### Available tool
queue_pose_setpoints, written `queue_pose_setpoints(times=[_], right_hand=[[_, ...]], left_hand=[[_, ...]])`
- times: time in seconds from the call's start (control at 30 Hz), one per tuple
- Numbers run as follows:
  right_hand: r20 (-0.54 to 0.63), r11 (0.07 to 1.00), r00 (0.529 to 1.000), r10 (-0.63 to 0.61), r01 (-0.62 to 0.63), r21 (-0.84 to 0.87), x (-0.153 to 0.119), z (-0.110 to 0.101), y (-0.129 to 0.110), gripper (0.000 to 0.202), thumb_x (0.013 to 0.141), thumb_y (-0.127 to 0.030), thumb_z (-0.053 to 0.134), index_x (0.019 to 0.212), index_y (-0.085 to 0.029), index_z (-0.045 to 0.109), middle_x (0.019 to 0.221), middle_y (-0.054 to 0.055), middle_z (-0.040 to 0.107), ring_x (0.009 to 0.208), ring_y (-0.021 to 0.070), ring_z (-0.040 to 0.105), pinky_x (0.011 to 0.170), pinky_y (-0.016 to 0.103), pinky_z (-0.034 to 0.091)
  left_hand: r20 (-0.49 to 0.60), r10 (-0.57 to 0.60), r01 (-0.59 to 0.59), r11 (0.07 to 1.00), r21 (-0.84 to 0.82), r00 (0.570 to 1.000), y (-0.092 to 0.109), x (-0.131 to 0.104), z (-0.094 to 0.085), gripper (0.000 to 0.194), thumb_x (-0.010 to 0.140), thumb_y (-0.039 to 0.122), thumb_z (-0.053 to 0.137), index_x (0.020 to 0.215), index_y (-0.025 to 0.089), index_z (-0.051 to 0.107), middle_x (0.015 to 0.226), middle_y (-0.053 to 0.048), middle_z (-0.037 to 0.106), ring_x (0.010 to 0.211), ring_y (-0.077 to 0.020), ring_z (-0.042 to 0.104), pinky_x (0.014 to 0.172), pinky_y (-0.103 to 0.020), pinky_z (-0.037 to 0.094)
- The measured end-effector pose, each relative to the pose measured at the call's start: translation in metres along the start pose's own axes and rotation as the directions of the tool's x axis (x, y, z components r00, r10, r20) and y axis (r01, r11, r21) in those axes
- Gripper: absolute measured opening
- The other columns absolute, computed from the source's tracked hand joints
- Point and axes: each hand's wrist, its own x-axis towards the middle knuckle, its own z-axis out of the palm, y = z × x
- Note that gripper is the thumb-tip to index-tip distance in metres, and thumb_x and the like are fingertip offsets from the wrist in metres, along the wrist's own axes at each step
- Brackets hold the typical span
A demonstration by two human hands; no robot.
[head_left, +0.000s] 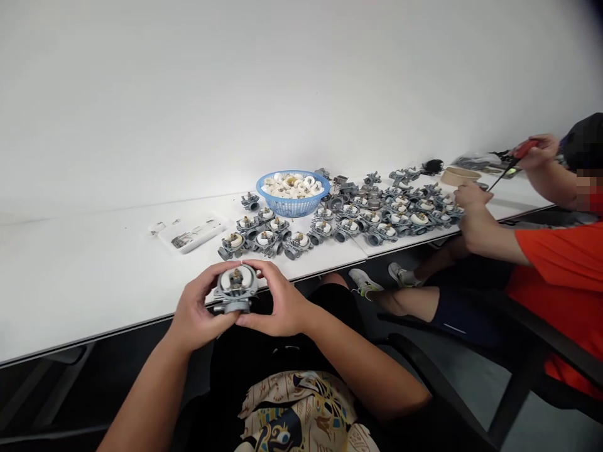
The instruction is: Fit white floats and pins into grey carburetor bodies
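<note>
A grey metal carburetor body [237, 289] with a white float and brass parts on its upper face is held between both my hands, over the table's front edge. My left hand [195, 307] grips its left side, thumb below and fingers behind. My right hand [277, 301] closes round the right side, thumb under the lower edge. Just beyond my hands, several similar carburetor bodies [266, 239] stand on the white table with their white floats facing up.
A blue basket [294, 206] of white floats stands at the back. Left of centre lies a white tray [193, 235] with small metal parts. More carburetor bodies [398, 210] spread rightward. At right, a person in orange [560, 251] holds a red screwdriver [525, 149] near a brown bowl [460, 176].
</note>
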Motion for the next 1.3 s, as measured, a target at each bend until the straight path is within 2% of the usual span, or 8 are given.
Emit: queue_pose_setpoints(times=[0.13, 0.3, 0.53, 0.7, 0.83, 0.97, 1.1, 1.3], right_hand=[[0.060, 0.997, 0.997, 0.042, -0.046, 0.057, -0.017, -0.025, -0.009, 0.085, 0.076, -0.042, 0.086, 0.147, -0.027, 0.043, 0.145, 0.011, 0.053, 0.134, 0.0283, 0.053, 0.114, 0.045, 0.045], [0.046, 0.986, 0.986, 0.158, -0.156, -0.056, -0.038, -0.054, -0.005, 0.086, 0.070, -0.044, 0.089, 0.143, -0.022, 0.049, 0.141, 0.013, 0.057, 0.131, 0.0314, 0.055, 0.113, 0.049, 0.045], [0.001, 0.944, 0.964, 0.265, -0.260, 0.205, -0.069, -0.103, 0.003, 0.081, 0.072, -0.038, 0.090, 0.139, -0.022, 0.048, 0.142, 0.013, 0.056, 0.130, 0.0280, 0.058, 0.113, 0.045, 0.048], [-0.100, 0.870, 0.940, 0.327, -0.258, 0.420, -0.090, -0.133, 0.012, 0.090, 0.072, -0.037, 0.091, 0.146, -0.029, 0.042, 0.153, 0.013, 0.045, 0.138, 0.0295, 0.052, 0.113, 0.045, 0.047], [-0.161, 0.874, 0.920, 0.357, -0.268, 0.404, -0.103, -0.149, 0.020, 0.092, 0.069, -0.040, 0.093, 0.147, -0.032, 0.044, 0.156, 0.011, 0.043, 0.134, 0.0289, 0.055, 0.108, 0.042, 0.051], [-0.233, 0.885, 0.893, 0.384, -0.284, 0.370, -0.113, -0.162, 0.020, 0.093, 0.071, -0.039, 0.091, 0.148, -0.034, 0.039, 0.148, 0.010, 0.052, 0.122, 0.0250, 0.063, 0.105, 0.040, 0.053], [-0.356, 0.920, 0.869, 0.344, -0.235, 0.314, -0.112, -0.184, 0.015, 0.086, 0.075, -0.038, 0.088, 0.144, -0.034, 0.037, 0.140, 0.010, 0.057, 0.121, 0.0255, 0.065, 0.107, 0.044, 0.052], [-0.344, 0.945, 0.909, 0.236, -0.133, 0.297, -0.061, -0.235, -0.006, 0.078, 0.068, -0.037, 0.092, 0.125, -0.037, 0.040, 0.124, 0.005, 0.065, 0.113, 0.0291, 0.071, 0.104, 0.057, 0.055]], left_hand=[[0.108, 0.063, -0.054, 0.995, -0.083, 0.992, 0.013, 0.004, 0.026, 0.064, 0.064, 0.015, 0.073, 0.126, 0.027, 0.064, 0.124, -0.008, 0.069, 0.112, -0.0330, 0.068, 0.094, -0.042, 0.058], [0.250, -0.027, 0.038, 0.998, -0.041, 0.968, 0.028, 0.009, 0.055, 0.066, 0.067, 0.013, 0.071, 0.131, 0.024, 0.060, 0.128, -0.008, 0.066, 0.119, -0.0306, 0.064, 0.102, -0.040, 0.053], [0.457, -0.117, 0.233, 0.950, -0.206, 0.882, 0.057, 0.036, 0.112, 0.098, 0.075, 0.027, 0.078, 0.155, 0.025, 0.023, 0.137, -0.012, 0.059, 0.119, -0.0280, 0.063, 0.107, -0.045, 0.049], [0.500, -0.014, 0.115, 0.978, -0.172, 0.866, 0.068, 0.054, 0.152, 0.092, 0.077, 0.026, 0.074, 0.155, 0.027, 0.026, 0.148, -0.012, 0.051, 0.124, -0.0295, 0.060, 0.110, -0.046, 0.048], [0.509, 0.038, 0.013, 0.995, -0.096, 0.860, 0.072, 0.058, 0.174, 0.077, 0.079, 0.026, 0.069, 0.150, 0.024, 0.039, 0.150, -0.013, 0.050, 0.132, -0.0331, 0.054, 0.112, -0.048, 0.045], [0.600, 0.108, 0.106, 0.945, -0.310, 0.793, 0.069, 0.060, 0.171, 0.072, 0.084, 0.033, 0.069, 0.149, 0.025, 0.039, 0.154, -0.012, 0.045, 0.136, -0.0317, 0.050, 0.119, -0.049, 0.037], [0.643, 0.197, 0.269, 0.790, -0.551, 0.740, 0.057, 0.057, 0.142, 0.068, 0.087, 0.035, 0.068, 0.149, 0.030, 0.041, 0.161, -0.008, 0.039, 0.144, -0.0306, 0.042, 0.122, -0.048, 0.027], [0.694, 0.424, 0.644, 0.283, -0.711, 0.582, 0.045, 0.026, 0.100, 0.074, 0.078, 0.052, 0.064, 0.142, 0.014, 0.057, 0.135, -0.016, 0.064, 0.114, -0.0328, 0.063, 0.103, -0.044, 0.043]])
